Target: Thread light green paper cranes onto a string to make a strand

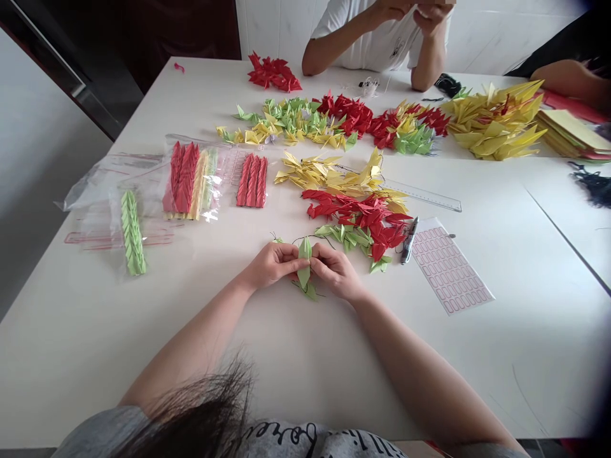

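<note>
Between my two hands is a green folded-paper crane point(304, 262), held upright just above the white table. My left hand point(273, 264) pinches its left side with thumb and fingers. On the other side my right hand point(335, 270) has its fingers closed at the paper's edge. A dark thread shows around and behind the hands, and another green folded piece point(310, 291) lies just under them. Beyond my right hand lie green cranes point(348, 236), red cranes point(365, 213) and yellow cranes point(329, 173) in strung heaps.
Left of me are clear bags with green point(133, 232) and red point(184, 175) folded pieces. A pen point(409, 240), a label sheet point(451, 270) and a ruler point(424, 195) lie right. More crane heaps point(496, 124) line the back, where another person point(382, 38) sits with raised hands.
</note>
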Demonstrator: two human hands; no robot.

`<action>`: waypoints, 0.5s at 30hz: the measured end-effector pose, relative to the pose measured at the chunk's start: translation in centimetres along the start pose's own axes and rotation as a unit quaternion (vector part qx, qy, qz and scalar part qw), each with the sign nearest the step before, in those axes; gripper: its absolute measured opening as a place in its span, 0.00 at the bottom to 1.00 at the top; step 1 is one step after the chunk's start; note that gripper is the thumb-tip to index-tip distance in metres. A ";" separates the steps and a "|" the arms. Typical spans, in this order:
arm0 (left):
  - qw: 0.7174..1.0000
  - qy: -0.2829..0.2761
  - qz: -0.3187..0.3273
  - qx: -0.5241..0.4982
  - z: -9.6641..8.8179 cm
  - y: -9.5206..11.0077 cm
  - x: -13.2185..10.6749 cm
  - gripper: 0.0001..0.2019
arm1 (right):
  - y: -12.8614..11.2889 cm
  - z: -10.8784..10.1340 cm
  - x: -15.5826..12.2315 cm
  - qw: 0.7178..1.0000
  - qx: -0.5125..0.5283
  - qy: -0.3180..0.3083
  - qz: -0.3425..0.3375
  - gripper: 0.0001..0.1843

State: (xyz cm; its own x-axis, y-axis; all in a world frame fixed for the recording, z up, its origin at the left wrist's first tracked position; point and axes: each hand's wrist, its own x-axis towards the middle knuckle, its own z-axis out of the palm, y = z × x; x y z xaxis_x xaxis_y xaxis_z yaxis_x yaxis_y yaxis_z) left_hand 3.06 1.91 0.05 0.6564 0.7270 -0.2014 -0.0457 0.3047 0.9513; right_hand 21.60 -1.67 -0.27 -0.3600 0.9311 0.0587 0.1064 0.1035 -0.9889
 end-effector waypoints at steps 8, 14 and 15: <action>0.999 -0.037 0.012 -0.009 0.0 0.3 -0.1 0.16 | 0.1 0.3 0.1 0.995 0.085 -0.035 0.045 0.21; 0.998 -0.066 0.016 -0.004 0.1 0.4 -0.2 0.13 | 0.4 0.3 -0.1 0.998 0.052 -0.020 0.028 0.25; 0.998 -0.057 0.018 0.000 0.1 0.4 -0.1 0.13 | 0.4 0.4 -0.1 0.998 0.046 -0.016 0.025 0.25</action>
State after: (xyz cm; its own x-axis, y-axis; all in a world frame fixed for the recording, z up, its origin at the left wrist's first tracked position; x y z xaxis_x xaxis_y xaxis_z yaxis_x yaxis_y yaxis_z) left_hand 3.00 1.90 0.51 0.7356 0.6628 -0.1399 -0.0699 0.2797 0.9575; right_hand 21.28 -1.91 -0.70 -0.3850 0.9229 0.0053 0.0397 0.0223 -0.9990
